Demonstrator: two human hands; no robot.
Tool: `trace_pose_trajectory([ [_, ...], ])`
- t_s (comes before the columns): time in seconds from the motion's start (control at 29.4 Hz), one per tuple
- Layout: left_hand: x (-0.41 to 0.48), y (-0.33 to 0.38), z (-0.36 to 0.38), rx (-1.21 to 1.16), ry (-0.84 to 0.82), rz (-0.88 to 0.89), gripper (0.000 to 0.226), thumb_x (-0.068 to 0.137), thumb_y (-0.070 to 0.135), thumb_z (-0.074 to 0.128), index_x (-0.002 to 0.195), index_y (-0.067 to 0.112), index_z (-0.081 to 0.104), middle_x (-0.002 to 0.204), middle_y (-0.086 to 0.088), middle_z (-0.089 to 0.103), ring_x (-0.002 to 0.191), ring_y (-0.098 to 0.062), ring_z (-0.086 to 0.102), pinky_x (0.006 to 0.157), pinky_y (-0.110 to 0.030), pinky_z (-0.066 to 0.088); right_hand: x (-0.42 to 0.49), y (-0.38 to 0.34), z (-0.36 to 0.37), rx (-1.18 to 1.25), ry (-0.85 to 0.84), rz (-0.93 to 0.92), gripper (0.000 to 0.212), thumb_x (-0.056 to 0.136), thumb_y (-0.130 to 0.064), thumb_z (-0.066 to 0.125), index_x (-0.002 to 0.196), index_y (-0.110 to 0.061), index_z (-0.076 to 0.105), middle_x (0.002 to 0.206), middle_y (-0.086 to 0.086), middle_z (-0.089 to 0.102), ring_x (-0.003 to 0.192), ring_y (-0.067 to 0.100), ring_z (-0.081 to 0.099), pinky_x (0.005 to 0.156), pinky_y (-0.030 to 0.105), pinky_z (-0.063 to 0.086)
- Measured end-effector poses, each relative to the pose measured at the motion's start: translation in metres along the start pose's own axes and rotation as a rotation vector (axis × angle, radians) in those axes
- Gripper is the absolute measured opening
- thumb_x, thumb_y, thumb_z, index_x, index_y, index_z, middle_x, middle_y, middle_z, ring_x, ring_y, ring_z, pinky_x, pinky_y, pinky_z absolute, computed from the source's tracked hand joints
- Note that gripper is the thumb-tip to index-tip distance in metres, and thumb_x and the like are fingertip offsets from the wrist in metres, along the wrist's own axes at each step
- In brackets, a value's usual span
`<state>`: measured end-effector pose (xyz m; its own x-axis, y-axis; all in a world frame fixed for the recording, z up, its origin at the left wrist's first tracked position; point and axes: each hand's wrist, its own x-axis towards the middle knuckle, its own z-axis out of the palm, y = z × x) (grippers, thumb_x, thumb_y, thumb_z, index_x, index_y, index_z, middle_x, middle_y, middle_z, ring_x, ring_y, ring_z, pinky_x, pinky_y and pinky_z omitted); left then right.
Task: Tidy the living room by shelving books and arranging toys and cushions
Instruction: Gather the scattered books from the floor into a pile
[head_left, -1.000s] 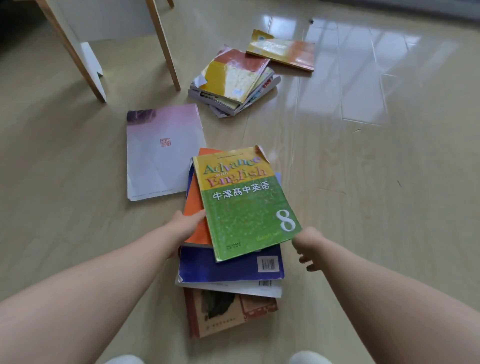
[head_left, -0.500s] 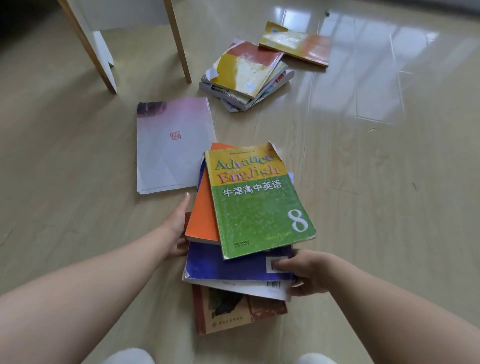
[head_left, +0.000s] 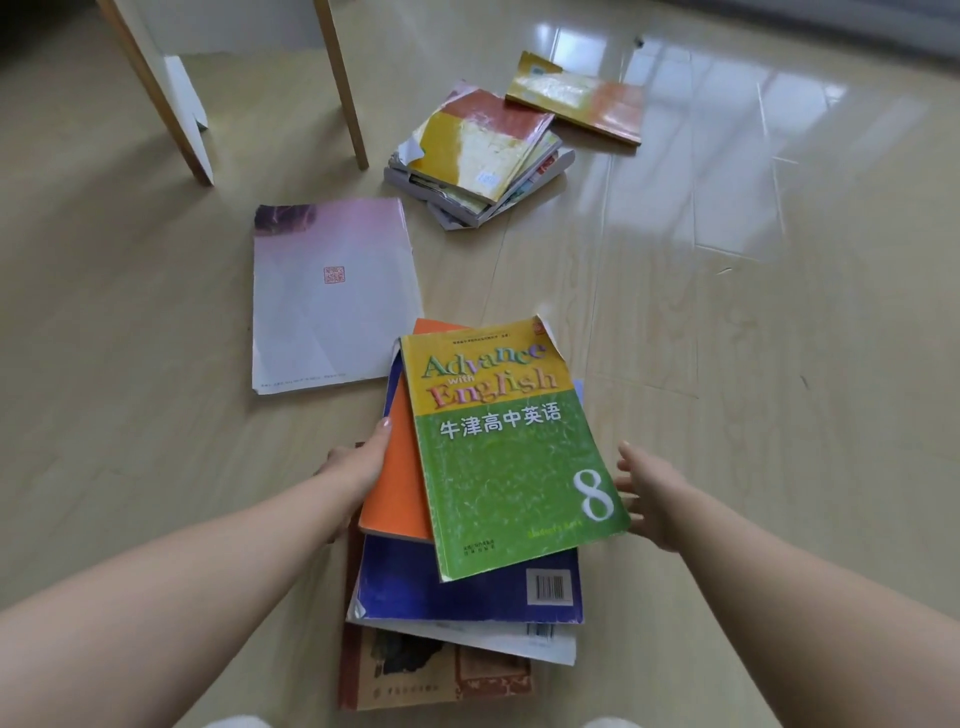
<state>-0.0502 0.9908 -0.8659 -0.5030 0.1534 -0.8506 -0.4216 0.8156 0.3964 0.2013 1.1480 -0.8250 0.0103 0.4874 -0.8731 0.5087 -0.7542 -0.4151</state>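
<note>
A loose stack of books lies on the floor in front of me. A green "Advance with English" book (head_left: 498, 457) is on top, over an orange book (head_left: 397, 493), a blue book (head_left: 441, 587), a white one and a brown book (head_left: 415, 675) at the bottom. My left hand (head_left: 358, 467) grips the stack's left edge, its thumb on the orange cover and its fingers hidden. My right hand (head_left: 649, 499) is open with spread fingers beside the green book's right edge, holding nothing.
A pale pink book (head_left: 332, 291) lies flat to the left beyond the stack. Farther back sits a second pile of books (head_left: 478, 150) and a single yellow-orange book (head_left: 576, 101). Wooden furniture legs (head_left: 343, 88) stand at the back left. Glossy floor stretches to the right.
My right hand let go of the blue book's lower right corner and moved up beside the green book, fingers spread. My left thumb moved onto the orange cover.
</note>
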Motion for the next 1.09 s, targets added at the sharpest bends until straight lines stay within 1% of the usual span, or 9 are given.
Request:
trace_pose_trajectory([
  [0.17, -0.048, 0.017, -0.009, -0.049, -0.154, -0.013, 0.078, 0.072, 0.077, 0.052, 0.119, 0.015, 0.058, 0.107, -0.009, 0.067, 0.085, -0.022, 0.064, 0.076, -0.033, 0.050, 0.000, -0.005, 0.033, -0.209, -0.210, -0.014, 0.046, 0.088, -0.040, 0.061, 0.122, -0.010, 0.054, 0.122, 0.015, 0.059, 0.104, 0.033, 0.061, 0.090, 0.046, 0.051],
  [0.24, -0.037, 0.011, -0.010, -0.015, -0.168, -0.005, 0.089, 0.061, 0.082, 0.057, 0.121, 0.016, 0.056, 0.110, -0.009, 0.067, 0.090, -0.024, 0.066, 0.075, -0.035, 0.052, -0.005, -0.004, 0.032, -0.169, -0.244, 0.007, 0.048, 0.086, -0.043, 0.063, 0.120, -0.010, 0.055, 0.118, 0.016, 0.061, 0.099, 0.031, 0.062, 0.083, 0.040, 0.052],
  [0.34, 0.026, -0.009, -0.007, 0.050, -0.156, -0.015, 0.132, 0.022, 0.095, 0.059, 0.133, 0.024, 0.047, 0.131, -0.008, 0.057, 0.115, -0.032, 0.057, 0.100, -0.049, 0.042, -0.008, 0.006, 0.035, -0.092, -0.290, 0.064, 0.049, 0.087, -0.048, 0.059, 0.118, -0.010, 0.056, 0.115, 0.016, 0.063, 0.094, 0.029, 0.063, 0.071, 0.035, 0.051],
  [0.41, 0.016, -0.002, -0.012, 0.084, -0.142, 0.014, 0.132, 0.027, 0.089, 0.066, 0.136, 0.019, 0.042, 0.135, -0.009, 0.052, 0.118, -0.032, 0.053, 0.102, -0.048, 0.041, -0.010, 0.010, 0.044, -0.142, -0.286, 0.080, 0.048, 0.087, -0.047, 0.060, 0.117, -0.009, 0.057, 0.115, 0.016, 0.063, 0.094, 0.028, 0.064, 0.074, 0.035, 0.052],
  [0.54, -0.036, 0.021, -0.027, 0.267, -0.145, 0.149, 0.060, 0.078, 0.059, 0.063, 0.116, 0.015, 0.051, 0.114, -0.006, 0.063, 0.092, -0.025, 0.064, 0.077, -0.036, 0.053, -0.022, 0.004, 0.053, -0.175, -0.413, 0.122, 0.020, 0.092, -0.027, 0.061, 0.092, -0.007, 0.061, 0.075, 0.009, 0.065, 0.059, 0.018, 0.061, 0.051, 0.023, 0.052],
  [0.61, -0.036, 0.020, -0.041, 0.362, -0.187, 0.157, 0.050, 0.083, 0.054, 0.061, 0.112, 0.015, 0.053, 0.097, -0.001, 0.065, 0.076, -0.017, 0.064, 0.061, -0.028, 0.050, -0.023, 0.005, 0.051, -0.245, -0.459, 0.138, 0.016, 0.091, -0.025, 0.061, 0.086, -0.010, 0.059, 0.073, 0.006, 0.063, 0.058, 0.015, 0.059, 0.048, 0.020, 0.050],
  [0.71, -0.035, 0.012, -0.059, 0.594, -0.342, 0.013, 0.070, 0.073, 0.057, 0.067, 0.128, 0.019, 0.049, 0.117, -0.003, 0.063, 0.102, -0.022, 0.063, 0.084, -0.035, 0.051, -0.019, 0.013, 0.042, -0.458, -0.467, 0.147, 0.018, 0.089, -0.031, 0.064, 0.090, -0.013, 0.060, 0.079, 0.003, 0.061, 0.063, 0.012, 0.059, 0.060, 0.023, 0.052],
  [0.85, -0.039, -0.003, -0.053, 0.783, -0.528, -0.190, 0.112, 0.058, 0.060, 0.071, 0.148, 0.013, 0.024, 0.149, -0.013, 0.035, 0.132, -0.029, 0.042, 0.107, -0.043, 0.036, -0.012, 0.018, 0.039, -0.624, -0.400, 0.147, 0.053, 0.075, -0.044, 0.074, 0.111, -0.010, 0.058, 0.105, 0.006, 0.063, 0.094, 0.021, 0.063, 0.086, 0.033, 0.051],
  [1.09, -0.039, 0.005, -0.042, 0.602, -0.316, -0.025, 0.110, 0.055, 0.065, 0.076, 0.140, 0.011, 0.032, 0.134, -0.019, 0.048, 0.114, -0.035, 0.053, 0.091, -0.047, 0.047, -0.025, 0.010, 0.057, -0.453, -0.309, 0.051, 0.062, 0.075, -0.050, 0.071, 0.117, -0.011, 0.049, 0.114, 0.013, 0.060, 0.102, 0.030, 0.061, 0.095, 0.045, 0.048],
])
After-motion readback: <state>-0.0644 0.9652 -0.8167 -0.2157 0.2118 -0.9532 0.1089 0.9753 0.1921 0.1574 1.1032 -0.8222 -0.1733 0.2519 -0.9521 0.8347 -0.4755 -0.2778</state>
